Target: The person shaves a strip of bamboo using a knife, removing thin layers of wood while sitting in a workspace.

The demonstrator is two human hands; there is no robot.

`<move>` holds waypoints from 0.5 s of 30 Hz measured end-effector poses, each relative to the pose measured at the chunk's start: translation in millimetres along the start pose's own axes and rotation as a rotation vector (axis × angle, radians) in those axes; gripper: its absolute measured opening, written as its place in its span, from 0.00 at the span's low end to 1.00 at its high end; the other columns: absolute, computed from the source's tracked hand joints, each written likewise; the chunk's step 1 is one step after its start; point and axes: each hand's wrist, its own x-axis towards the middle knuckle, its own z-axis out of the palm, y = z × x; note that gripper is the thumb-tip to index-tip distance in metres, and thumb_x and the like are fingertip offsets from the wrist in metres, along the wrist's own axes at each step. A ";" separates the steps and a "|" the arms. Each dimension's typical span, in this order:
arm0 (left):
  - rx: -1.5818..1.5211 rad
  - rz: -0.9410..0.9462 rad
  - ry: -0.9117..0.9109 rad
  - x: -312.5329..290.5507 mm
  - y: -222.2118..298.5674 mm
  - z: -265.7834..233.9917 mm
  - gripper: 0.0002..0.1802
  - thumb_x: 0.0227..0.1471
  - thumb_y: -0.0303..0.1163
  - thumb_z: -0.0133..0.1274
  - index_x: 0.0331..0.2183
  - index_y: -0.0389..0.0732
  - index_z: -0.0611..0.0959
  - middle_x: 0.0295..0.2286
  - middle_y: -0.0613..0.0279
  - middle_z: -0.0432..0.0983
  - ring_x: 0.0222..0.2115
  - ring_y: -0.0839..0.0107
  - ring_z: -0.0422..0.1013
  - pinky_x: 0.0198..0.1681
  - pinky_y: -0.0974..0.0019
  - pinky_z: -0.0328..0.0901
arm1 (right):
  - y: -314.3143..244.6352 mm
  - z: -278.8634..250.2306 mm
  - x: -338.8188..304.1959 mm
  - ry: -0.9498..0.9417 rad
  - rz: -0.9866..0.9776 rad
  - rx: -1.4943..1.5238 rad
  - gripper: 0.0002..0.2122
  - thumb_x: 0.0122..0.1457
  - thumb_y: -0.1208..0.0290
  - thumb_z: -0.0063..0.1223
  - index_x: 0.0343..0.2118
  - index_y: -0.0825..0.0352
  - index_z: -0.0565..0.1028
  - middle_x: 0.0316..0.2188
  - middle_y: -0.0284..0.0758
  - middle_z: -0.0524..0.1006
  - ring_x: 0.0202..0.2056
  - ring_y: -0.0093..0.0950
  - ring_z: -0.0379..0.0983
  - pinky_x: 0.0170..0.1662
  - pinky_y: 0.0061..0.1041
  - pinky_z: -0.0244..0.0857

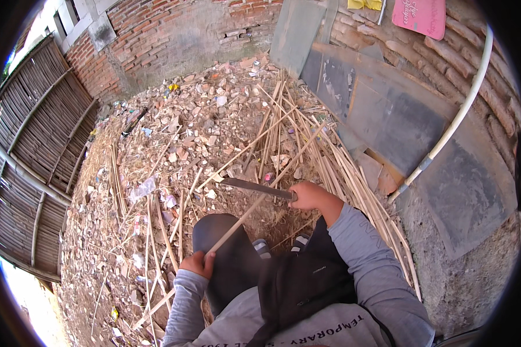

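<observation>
Blade Meets Strip on Rubble-Strewn Ground

A person works above rubble-covered ground (200, 130), with a brick wall (197, 40) behind at eleven o'clock. A slatted fence (37, 121) stands at nine, and dark panels (414, 115) lean at two, crossed by a pale pipe (457, 118). Loose strips (336, 168) fan out from one o'clock down to four, while other thin pieces lie scattered at eight. The long, pale strip (237, 226) being handled slants from seven o'clock toward one, passing over the person's left knee (214, 228). Near the centre, the dark blade (259, 188) crosses above it, tip toward nine; whether the two touch cannot be told. Of the hands, the right hand (309, 196), at four o'clock, is wrapped around the blade's near end; the left hand (197, 264), at seven, pinches the strip between thumb and fingers.
</observation>
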 end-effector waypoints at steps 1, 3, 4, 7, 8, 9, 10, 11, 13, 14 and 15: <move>0.000 0.004 0.006 0.4 0.5 -0.4 0.26 0.55 0.51 0.51 0.18 0.38 0.74 0.16 0.42 0.72 0.21 0.41 0.72 0.26 0.45 0.66 | -0.1 -0.6 0.5 0.000 -0.006 -0.002 0.19 0.45 0.57 0.64 0.39 0.62 0.79 0.29 0.44 0.79 0.34 0.43 0.77 0.39 0.39 0.69; 0.002 -0.005 -0.014 -0.1 2.6 -2.8 0.25 0.55 0.50 0.51 0.19 0.38 0.74 0.16 0.42 0.72 0.22 0.41 0.72 0.26 0.45 0.66 | 0.4 -0.1 -0.8 0.009 -0.018 0.008 0.19 0.46 0.58 0.64 0.39 0.63 0.79 0.29 0.44 0.79 0.34 0.43 0.77 0.39 0.39 0.69; 0.003 -0.010 -0.023 0.8 3.8 -4.8 0.25 0.55 0.50 0.51 0.19 0.38 0.75 0.16 0.42 0.72 0.22 0.40 0.72 0.26 0.45 0.66 | 0.1 -1.3 -0.3 0.014 -0.025 0.012 0.19 0.46 0.58 0.64 0.38 0.63 0.79 0.29 0.44 0.79 0.34 0.44 0.77 0.39 0.39 0.69; 0.012 -0.006 -0.007 -1.1 -1.6 -1.4 0.24 0.55 0.49 0.51 0.21 0.38 0.75 0.17 0.41 0.73 0.23 0.40 0.72 0.27 0.45 0.65 | -10.3 -4.4 0.0 0.010 -0.003 -0.019 0.18 0.46 0.58 0.65 0.37 0.63 0.79 0.29 0.45 0.78 0.35 0.44 0.76 0.39 0.40 0.68; 0.012 -0.005 -0.022 0.5 -2.4 0.9 0.23 0.55 0.49 0.51 0.22 0.38 0.75 0.18 0.40 0.73 0.24 0.40 0.72 0.27 0.45 0.65 | -10.7 -5.4 -1.9 -0.002 0.011 -0.003 0.18 0.46 0.59 0.65 0.37 0.63 0.79 0.29 0.45 0.78 0.35 0.44 0.76 0.38 0.40 0.68; -0.008 -0.014 -0.026 1.4 -1.0 0.6 0.23 0.55 0.48 0.52 0.21 0.38 0.74 0.18 0.41 0.73 0.23 0.40 0.72 0.27 0.46 0.65 | -11.3 -7.3 -2.3 -0.012 0.020 0.011 0.18 0.46 0.59 0.65 0.37 0.64 0.79 0.29 0.45 0.78 0.35 0.44 0.76 0.38 0.40 0.68; -0.015 -0.024 -0.031 1.1 -0.1 -0.1 0.23 0.55 0.48 0.52 0.21 0.38 0.74 0.17 0.41 0.73 0.23 0.41 0.72 0.26 0.46 0.65 | -11.5 -7.1 -2.2 -0.024 0.030 0.025 0.17 0.46 0.59 0.65 0.37 0.64 0.79 0.29 0.46 0.78 0.35 0.45 0.76 0.38 0.40 0.68; -0.023 -0.026 -0.036 2.2 2.2 0.3 0.23 0.55 0.48 0.52 0.21 0.38 0.74 0.17 0.42 0.72 0.23 0.41 0.72 0.26 0.46 0.65 | -9.1 -7.1 -4.1 -0.017 0.029 0.030 0.17 0.46 0.60 0.65 0.37 0.64 0.79 0.29 0.46 0.78 0.35 0.45 0.76 0.38 0.40 0.68; -0.013 -0.010 -0.031 2.7 2.5 0.2 0.23 0.55 0.48 0.52 0.20 0.38 0.74 0.16 0.42 0.72 0.21 0.42 0.71 0.25 0.47 0.64 | -6.7 -5.4 -3.8 0.000 0.017 0.035 0.16 0.46 0.61 0.65 0.36 0.65 0.78 0.28 0.46 0.78 0.35 0.45 0.76 0.38 0.40 0.67; -0.009 0.002 -0.021 3.4 1.4 0.1 0.23 0.55 0.48 0.52 0.20 0.38 0.73 0.16 0.43 0.72 0.21 0.42 0.71 0.24 0.47 0.64 | -7.6 -6.5 -1.5 -0.005 0.010 0.028 0.16 0.46 0.62 0.65 0.35 0.66 0.78 0.28 0.46 0.78 0.35 0.45 0.76 0.38 0.40 0.67; -0.007 0.007 -0.016 2.4 -0.7 1.5 0.23 0.55 0.48 0.52 0.20 0.38 0.73 0.15 0.43 0.71 0.20 0.42 0.71 0.24 0.47 0.64 | -8.5 -6.5 -1.7 -0.009 0.010 0.028 0.16 0.46 0.62 0.65 0.35 0.66 0.78 0.28 0.46 0.78 0.35 0.45 0.76 0.38 0.40 0.67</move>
